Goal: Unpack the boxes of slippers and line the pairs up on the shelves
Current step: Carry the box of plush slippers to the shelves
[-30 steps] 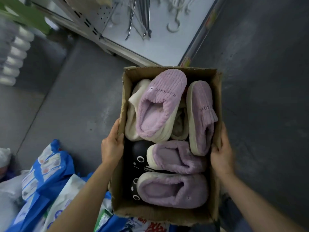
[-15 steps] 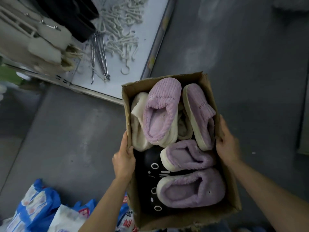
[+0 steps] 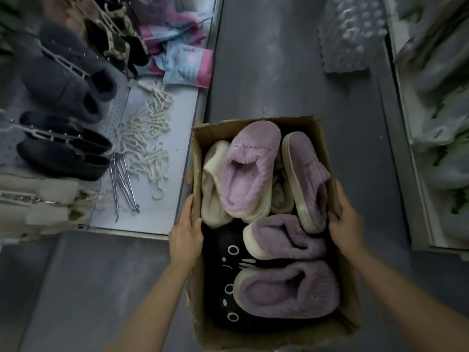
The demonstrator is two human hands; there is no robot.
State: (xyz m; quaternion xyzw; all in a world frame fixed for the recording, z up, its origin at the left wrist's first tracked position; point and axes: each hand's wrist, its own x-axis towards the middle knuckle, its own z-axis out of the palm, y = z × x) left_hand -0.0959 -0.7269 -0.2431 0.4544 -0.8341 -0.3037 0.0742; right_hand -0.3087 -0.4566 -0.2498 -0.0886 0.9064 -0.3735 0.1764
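Cardboard box point(image 3: 264, 337) — between both hands

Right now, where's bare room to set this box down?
Both hands, left hand and right hand, grip the cardboard box. Bare grey floor lies ahead, between the white shelf and the wrapped bottle pack. The shelf is crowded: plastic hooks, metal pegs, only its near corner free.

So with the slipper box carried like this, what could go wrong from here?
1. The left hand and right hand grip only the side walls of the open brown cardboard box; its soft walls may buckle.
2. The ribbed lilac slipper lies heaped on top and could tumble out if the box tips.
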